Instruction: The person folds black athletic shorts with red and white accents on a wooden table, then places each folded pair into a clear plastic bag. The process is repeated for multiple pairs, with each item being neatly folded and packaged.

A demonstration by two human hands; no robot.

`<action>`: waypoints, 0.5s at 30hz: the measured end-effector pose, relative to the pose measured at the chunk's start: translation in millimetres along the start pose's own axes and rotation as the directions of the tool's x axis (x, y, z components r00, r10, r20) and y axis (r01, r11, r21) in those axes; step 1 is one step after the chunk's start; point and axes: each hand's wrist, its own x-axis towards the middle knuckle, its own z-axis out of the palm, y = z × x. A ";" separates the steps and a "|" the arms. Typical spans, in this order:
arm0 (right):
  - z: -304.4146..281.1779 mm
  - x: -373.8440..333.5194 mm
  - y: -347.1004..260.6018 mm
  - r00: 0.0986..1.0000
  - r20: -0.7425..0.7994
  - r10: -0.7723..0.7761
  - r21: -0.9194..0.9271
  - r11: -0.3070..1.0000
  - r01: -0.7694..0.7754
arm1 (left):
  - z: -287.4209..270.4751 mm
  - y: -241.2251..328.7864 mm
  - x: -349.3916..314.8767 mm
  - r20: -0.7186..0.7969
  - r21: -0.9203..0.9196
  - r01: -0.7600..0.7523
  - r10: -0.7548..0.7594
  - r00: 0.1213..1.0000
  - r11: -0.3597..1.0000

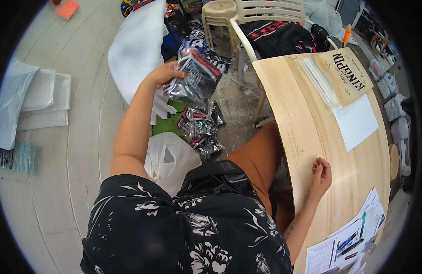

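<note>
My left hand [167, 74] is stretched out to the front left, its fingers closed on the edge of a clear plastic-wrapped folded garment [195, 78]. The garment is black with red and white stripes, and glare on the wrap hides part of it. Below it on the floor lie several similar wrapped black garments [199, 122] in a loose pile. My right hand [321, 176] rests on the light wooden table [307, 132] with its fingers curled in, and nothing shows in them.
A cream plastic chair [270, 11] holding dark cloth stands beyond the table, beside stacked stools [218, 11]. A printed kraft packet [343, 75], white paper [355, 122] and documents with pens [345, 239] lie on the table. White bags [167, 157] and sacks [133, 50] sit to my left.
</note>
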 end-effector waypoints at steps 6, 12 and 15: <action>-0.3 0.7 -3.7 0.998 -0.002 0.066 0.013 0.998 -0.066 | -4.0 -134.8 18.3 -0.529 0.723 0.565 -0.207 0.823 0.397; 1.9 -2.5 -9.0 1.000 -0.008 0.018 -0.026 0.999 -0.019 | -17.2 -205.7 51.9 -0.308 0.860 0.464 -0.508 0.804 0.213; 1.5 -0.6 -8.1 0.999 -0.018 0.043 -0.050 0.998 -0.044 | -15.4 -214.7 73.0 -0.442 0.748 0.569 -0.382 0.811 0.342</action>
